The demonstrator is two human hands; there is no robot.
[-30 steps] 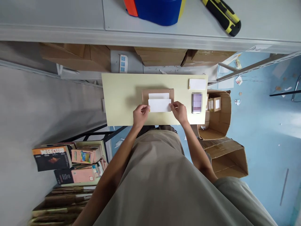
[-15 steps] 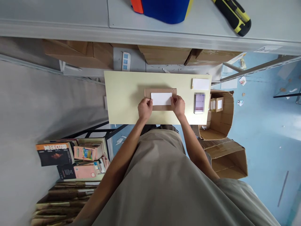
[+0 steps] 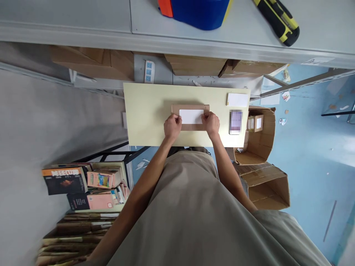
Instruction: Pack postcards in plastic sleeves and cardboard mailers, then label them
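Note:
A brown cardboard box [image 3: 194, 127] lies on the pale yellow table [image 3: 146, 114] in front of me. Against its top face is a white label [image 3: 190, 116]. My left hand [image 3: 172, 126] pinches the label's lower left corner between thumb and finger. At the lower right corner, my right hand [image 3: 211, 122] holds the label in the same closed way. Whether the whole label touches the cardboard I cannot tell.
On the table's right side lie a phone [image 3: 235, 122] and a stack of white labels [image 3: 237, 99]. Open cartons [image 3: 259, 157] stand right of the table. Books [image 3: 66, 181] are at the left. A grey shelf [image 3: 83, 33] holding a yellow-black utility knife [image 3: 280, 22] spans the top.
Both hands, the label and the box keep nearly the same places. The whole view has shifted very slightly.

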